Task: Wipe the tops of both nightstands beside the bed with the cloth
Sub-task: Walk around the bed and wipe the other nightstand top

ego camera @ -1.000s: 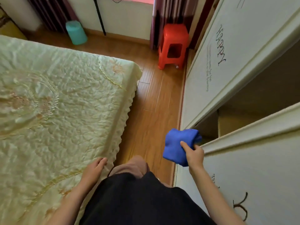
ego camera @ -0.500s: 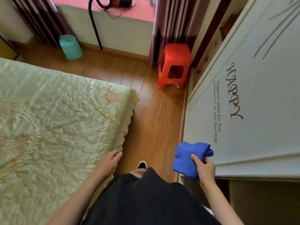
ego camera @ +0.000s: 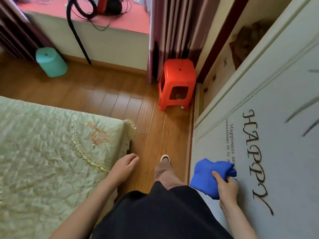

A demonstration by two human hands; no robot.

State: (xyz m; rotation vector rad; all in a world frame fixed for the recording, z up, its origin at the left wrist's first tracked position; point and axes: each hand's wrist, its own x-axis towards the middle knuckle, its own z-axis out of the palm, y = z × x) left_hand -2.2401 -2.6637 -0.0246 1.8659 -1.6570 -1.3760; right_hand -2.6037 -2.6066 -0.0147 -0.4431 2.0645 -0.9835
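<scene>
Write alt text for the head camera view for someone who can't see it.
Seen from above, a person walks a wooden floor between a bed and a wardrobe door lettered HAPPY, the right hand gripping a bunched blue cloth, the left hand empty. Ahead stand a red stool and a teal bin; no nightstand is visible.
</scene>
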